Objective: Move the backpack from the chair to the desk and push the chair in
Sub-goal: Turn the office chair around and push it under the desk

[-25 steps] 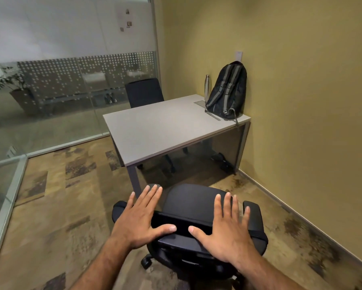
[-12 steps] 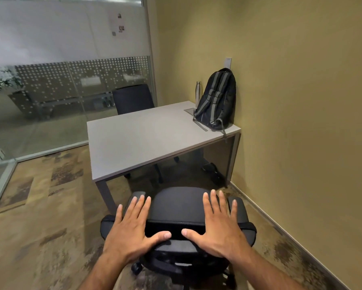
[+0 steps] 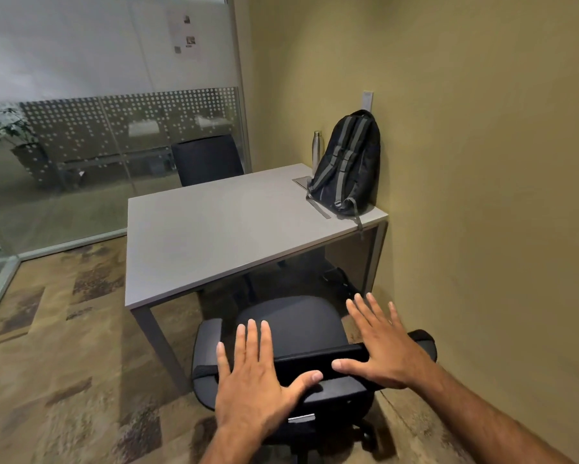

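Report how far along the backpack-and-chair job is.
Done: the backpack stands on the desk, leaning against the wall beside a bottle. In hand: the left hand and right hand lie open on the chair backrest. Left: the seat is still outside the desk edge, so it needs pushing in.
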